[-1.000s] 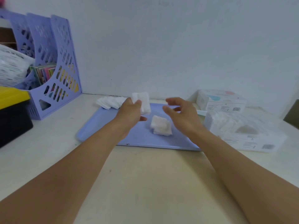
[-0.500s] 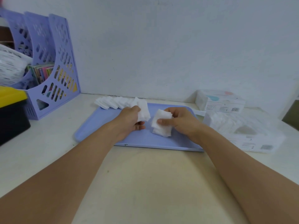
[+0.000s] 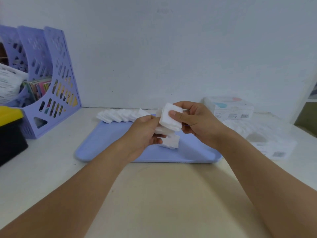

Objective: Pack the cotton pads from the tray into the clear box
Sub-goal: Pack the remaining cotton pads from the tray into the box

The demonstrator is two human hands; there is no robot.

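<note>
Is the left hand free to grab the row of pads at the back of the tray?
Probably not yet: the left hand already holds a stack of pads. Nothing blocks the way to the row of pads.

We look down at our two hands above a blue tray on a pale surface. Our right hand pinches a stack of pads; our left hand grips another stack. More pads lie fanned along the tray's far edge.

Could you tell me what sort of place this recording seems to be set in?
Probably an office or home desk against a plain wall: a purple file rack holding booklets, a black and yellow case, and a blue tray of cotton pads.
</note>
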